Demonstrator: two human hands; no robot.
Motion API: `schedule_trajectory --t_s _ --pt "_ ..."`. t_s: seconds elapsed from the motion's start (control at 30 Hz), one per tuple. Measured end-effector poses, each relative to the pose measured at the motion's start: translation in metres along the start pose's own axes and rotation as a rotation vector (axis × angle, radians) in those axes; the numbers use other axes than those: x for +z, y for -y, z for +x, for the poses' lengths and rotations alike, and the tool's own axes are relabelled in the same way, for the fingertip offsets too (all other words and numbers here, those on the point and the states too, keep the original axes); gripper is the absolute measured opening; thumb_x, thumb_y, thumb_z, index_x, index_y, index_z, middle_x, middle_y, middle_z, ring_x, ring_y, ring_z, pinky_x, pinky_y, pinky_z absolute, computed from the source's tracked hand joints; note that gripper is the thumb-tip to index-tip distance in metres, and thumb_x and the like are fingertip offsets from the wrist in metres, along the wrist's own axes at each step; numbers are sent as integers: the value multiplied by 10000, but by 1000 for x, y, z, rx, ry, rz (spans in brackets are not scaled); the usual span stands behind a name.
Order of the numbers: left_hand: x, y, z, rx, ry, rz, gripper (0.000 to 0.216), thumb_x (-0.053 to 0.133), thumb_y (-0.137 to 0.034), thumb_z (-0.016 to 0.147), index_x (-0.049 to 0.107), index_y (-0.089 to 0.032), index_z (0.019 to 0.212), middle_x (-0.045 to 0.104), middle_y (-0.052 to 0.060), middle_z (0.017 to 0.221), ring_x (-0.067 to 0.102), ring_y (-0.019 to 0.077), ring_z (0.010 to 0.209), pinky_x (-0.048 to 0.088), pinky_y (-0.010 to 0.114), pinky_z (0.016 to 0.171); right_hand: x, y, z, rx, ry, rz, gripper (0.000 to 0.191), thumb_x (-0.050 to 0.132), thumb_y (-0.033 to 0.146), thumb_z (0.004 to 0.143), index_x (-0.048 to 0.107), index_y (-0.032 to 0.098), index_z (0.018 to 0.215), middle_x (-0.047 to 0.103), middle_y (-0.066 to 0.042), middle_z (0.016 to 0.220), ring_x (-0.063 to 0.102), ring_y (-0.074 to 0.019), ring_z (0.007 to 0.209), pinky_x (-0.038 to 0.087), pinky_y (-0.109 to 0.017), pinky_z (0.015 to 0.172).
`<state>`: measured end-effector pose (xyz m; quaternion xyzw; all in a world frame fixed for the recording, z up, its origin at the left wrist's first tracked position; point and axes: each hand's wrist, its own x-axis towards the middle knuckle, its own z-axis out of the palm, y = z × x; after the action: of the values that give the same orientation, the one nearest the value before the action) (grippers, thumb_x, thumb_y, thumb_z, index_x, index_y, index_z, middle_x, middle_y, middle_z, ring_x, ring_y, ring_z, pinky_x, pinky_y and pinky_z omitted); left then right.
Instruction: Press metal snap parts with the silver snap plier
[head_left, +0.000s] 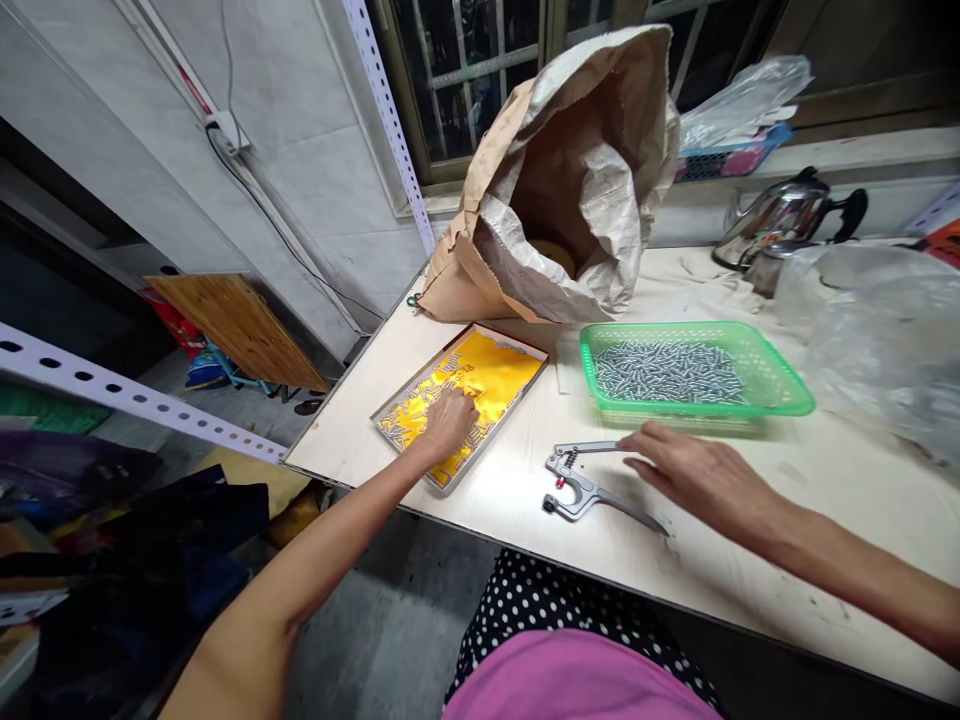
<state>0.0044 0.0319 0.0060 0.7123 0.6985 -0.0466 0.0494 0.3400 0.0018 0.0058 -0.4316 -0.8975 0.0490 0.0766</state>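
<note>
My left hand (450, 425) reaches into a shallow tray (491, 440) lined with yellow, its fingers curled down and closed; what they pinch is hidden. Small silvery metal pieces (405, 420) lie scattered across the yellow lining. To the right, my right hand (694, 472) is low over the table with its fingers stretched out and the thumb apart. Its fingertips meet the end of the upper handle of metal hand pliers (577, 490), which lie on the table with a spring and a small red part showing.
A green plastic basket (780, 385) holds many small metal pins. Behind it stands a big open paper sack (465, 250). A metal kettle (780, 215) and clear plastic bags (892, 330) are at the right. The wooden table's (330, 440) left edge borders the floor.
</note>
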Motion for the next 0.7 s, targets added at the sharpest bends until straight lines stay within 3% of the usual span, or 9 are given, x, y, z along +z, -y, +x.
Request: schedule_trajectory --t_s 0.23,0.5,0.6,0.7 --pt "-5 -5 0 -28 103 22 225 518 -223 880 726 -137 893 678 143 1042 613 258 1038 483 315 824 27 21 -22 23 241 117 247 354 223 974 597 217 1019 600 -52 944 622 -176 756 441 -289 632" --pt "1 3 2 24 113 22 204 507 -131 834 702 -132 894 690 129 1013 629 235 985 466 293 806 40 42 -25 157 243 163 243 360 230 994 589 195 1067 591 -71 1004 611 -194 890 440 -300 730" --pt "-8 6 -3 31 12 -75 171 518 -156 831 685 -139 861 700 98 944 635 205 888 465 281 770 41 44 -24 179 266 120 234 363 228 998 591 184 1028 595 -71 987 604 -199 894 414 -293 699" --pt "-17 -10 -22 38 -128 -358 142 549 -221 832 676 -159 836 702 51 840 630 170 787 467 265 738 39 42 -22 159 271 73 226 358 203 996 583 183 986 591 -68 968 589 -187 847 377 -285 650"
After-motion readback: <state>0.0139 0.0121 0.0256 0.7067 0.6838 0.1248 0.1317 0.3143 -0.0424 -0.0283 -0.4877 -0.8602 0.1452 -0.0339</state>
